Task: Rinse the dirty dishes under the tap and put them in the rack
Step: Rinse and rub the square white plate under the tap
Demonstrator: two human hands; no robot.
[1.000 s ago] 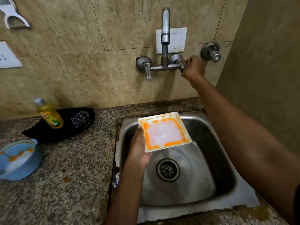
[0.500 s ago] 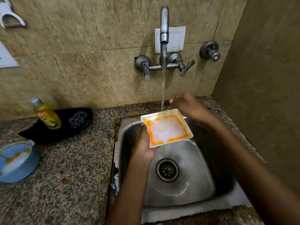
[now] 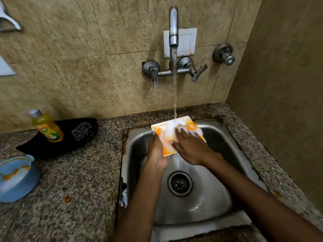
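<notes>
A square white plate (image 3: 168, 132) smeared with orange sauce and foam is held over the steel sink (image 3: 225, 142), under the running tap (image 3: 173, 27). My left hand (image 3: 157, 152) grips the plate's near left edge from below. My right hand (image 3: 189, 145) lies flat on the plate's upper face with its fingers spread across the foam. The water stream (image 3: 175, 95) lands on the plate's far edge. A blue bowl (image 3: 16, 179) with orange smears and foam sits on the counter at the far left.
A yellow dish-soap bottle (image 3: 46, 126) and a steel scrubber (image 3: 81, 131) lie in a black tray (image 3: 35, 147) on the granite counter (image 3: 83, 189). The drain (image 3: 180, 183) is in the sink's middle. Walls stand behind and on the right. No rack is in view.
My right hand left the tap's right lever, water started to run, and the hand came down onto the plate. The plate moved back under the stream.
</notes>
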